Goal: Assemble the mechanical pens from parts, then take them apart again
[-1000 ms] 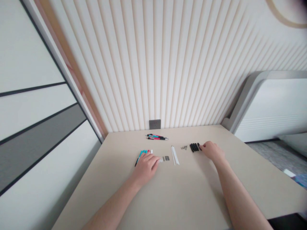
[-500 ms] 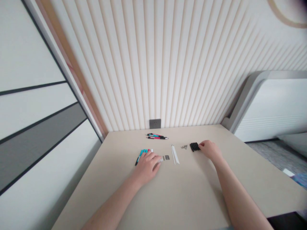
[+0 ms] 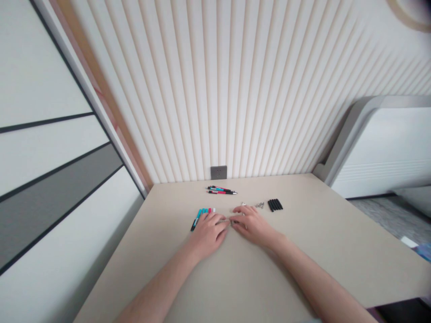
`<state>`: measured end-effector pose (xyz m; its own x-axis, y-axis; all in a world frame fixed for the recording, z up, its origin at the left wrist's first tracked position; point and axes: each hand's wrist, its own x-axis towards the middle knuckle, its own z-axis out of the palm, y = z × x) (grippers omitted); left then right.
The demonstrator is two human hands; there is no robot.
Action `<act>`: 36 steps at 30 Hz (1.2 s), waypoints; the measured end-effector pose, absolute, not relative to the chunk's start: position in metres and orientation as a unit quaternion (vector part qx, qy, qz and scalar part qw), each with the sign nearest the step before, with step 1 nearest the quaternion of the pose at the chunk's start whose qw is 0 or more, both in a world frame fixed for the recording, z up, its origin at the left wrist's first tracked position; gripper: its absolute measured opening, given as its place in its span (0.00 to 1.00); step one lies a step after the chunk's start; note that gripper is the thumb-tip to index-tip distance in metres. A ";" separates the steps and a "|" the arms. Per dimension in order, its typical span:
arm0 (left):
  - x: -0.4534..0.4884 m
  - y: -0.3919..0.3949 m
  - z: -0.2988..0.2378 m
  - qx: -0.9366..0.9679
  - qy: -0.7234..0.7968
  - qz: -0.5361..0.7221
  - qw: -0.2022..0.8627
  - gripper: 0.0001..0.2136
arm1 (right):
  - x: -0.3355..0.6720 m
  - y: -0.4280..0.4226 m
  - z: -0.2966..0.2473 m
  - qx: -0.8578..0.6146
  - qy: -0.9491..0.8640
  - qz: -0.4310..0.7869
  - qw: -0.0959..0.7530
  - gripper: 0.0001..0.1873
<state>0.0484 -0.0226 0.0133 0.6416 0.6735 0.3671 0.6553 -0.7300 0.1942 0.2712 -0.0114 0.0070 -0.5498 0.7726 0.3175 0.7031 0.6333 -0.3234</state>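
Observation:
My left hand rests low over the table, fingers spread and lying on small parts they mostly hide. Beyond its fingertips show the ends of a row of pen barrels in teal, red and white. My right hand is close beside it, its fingers apart, above small grey parts between the two hands. It covers most of the thin white sticks, which look like pen refills. Several small metal pen tips and a row of black pen grips lie past the right hand.
Several whole pens lie at the back of the beige table. A dark socket sits on the ribbed wall just behind. To the right stands a bed with a white headboard; a cabinet is at the left.
My right hand has left the black grips and moved left, to the grey parts beside my left hand, now covering the white sticks. My left hand has barely moved.

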 end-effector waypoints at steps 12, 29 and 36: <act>0.049 -0.023 0.014 0.904 0.365 0.221 0.020 0.13 | 0.273 -0.011 0.001 -0.420 -0.878 0.079 0.215 0.14; 0.050 -0.024 0.014 0.916 0.356 0.182 0.037 0.14 | 0.267 -0.011 0.001 -0.437 -0.870 0.078 0.215 0.14; 0.048 -0.019 0.012 0.902 0.385 0.194 0.016 0.13 | 0.265 -0.011 0.002 -0.437 -0.869 0.073 0.221 0.13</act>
